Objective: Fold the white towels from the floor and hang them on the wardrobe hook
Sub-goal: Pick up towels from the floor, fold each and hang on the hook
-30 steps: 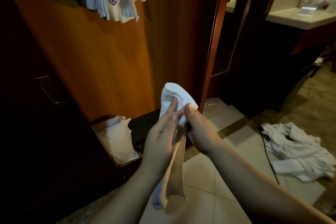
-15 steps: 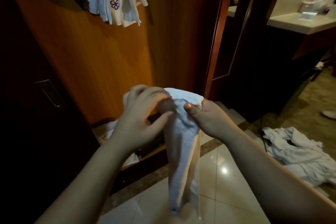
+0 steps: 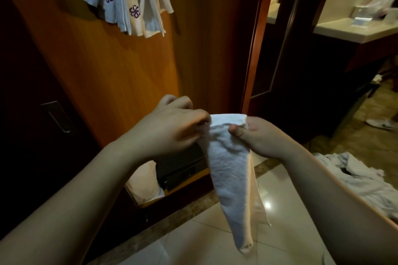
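Head view, single entry. Item: white terry-cloth towel (image 3: 228, 170), folded into a narrow strip, held in the air between both hands, above the pale glossy tiled floor (image 3: 280, 196).

Right hand (image 3: 261, 135): thumb pressed on the front of the cloth's top edge, fingers (image 3: 252, 123) curled behind it; grasping the towel.
Left hand (image 3: 170, 127): blurred, fingertips bunched at the top edge's other corner; appears to pinch the towel.

Orientation: long axis near vertical; top edge level between the two sets of fingers, free end hanging below them, tapering and pointing down toward the floor, tilted slightly toward the right-hand side.

Step in hand (judged): squaring the fold before hanging. To do well, keep both top corners level, align the layers edge to edge, let the weight pull the strip straight.

Also present: bundle of white and pale-blue towels with purple flower embroidery (image 3: 129, 4), above the fingers on the orange wooden wardrobe panel (image 3: 120, 71); hook unseen. Heap of crumpled white towels (image 3: 361, 178) on the floor, beyond the right-hand fingers.
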A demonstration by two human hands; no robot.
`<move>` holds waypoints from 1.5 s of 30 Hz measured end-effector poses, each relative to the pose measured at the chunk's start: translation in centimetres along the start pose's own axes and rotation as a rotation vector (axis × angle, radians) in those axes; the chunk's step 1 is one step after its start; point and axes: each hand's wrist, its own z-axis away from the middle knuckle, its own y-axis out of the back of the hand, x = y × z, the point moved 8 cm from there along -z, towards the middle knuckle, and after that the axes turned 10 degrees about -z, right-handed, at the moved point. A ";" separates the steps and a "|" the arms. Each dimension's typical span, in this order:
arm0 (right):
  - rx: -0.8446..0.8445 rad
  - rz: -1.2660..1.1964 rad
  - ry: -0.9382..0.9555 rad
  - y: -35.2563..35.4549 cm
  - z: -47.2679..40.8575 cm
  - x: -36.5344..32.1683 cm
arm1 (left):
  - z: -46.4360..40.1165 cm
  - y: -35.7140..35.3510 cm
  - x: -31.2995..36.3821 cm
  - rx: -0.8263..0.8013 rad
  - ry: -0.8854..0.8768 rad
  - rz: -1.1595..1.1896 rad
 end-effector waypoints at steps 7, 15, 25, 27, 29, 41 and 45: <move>-0.035 0.017 -0.001 1.2 0.7 0.2 | -0.1 1.2 -0.9 0.067 0.014 0.090; 0.172 -0.235 0.152 2.4 -0.4 -2.6 | -0.1 0.5 -2.9 0.411 0.403 1.085; 0.278 -0.512 0.180 2.4 -2.3 -2.8 | -1.0 -2.9 -2.2 0.137 0.616 1.485; 0.170 -0.884 0.048 1.0 -3.3 0.2 | -1.4 -2.4 -2.7 0.164 0.615 1.543; 0.110 -1.031 -0.121 -1.3 -3.7 4.0 | -1.9 -2.3 -3.4 0.177 0.621 1.558; 0.076 -1.078 -0.403 -9.1 -2.5 11.4 | -4.6 -0.9 -6.3 0.120 0.473 1.769; 0.061 -1.197 -0.360 -8.9 -2.3 10.8 | -5.0 -0.6 -6.9 0.113 0.487 1.768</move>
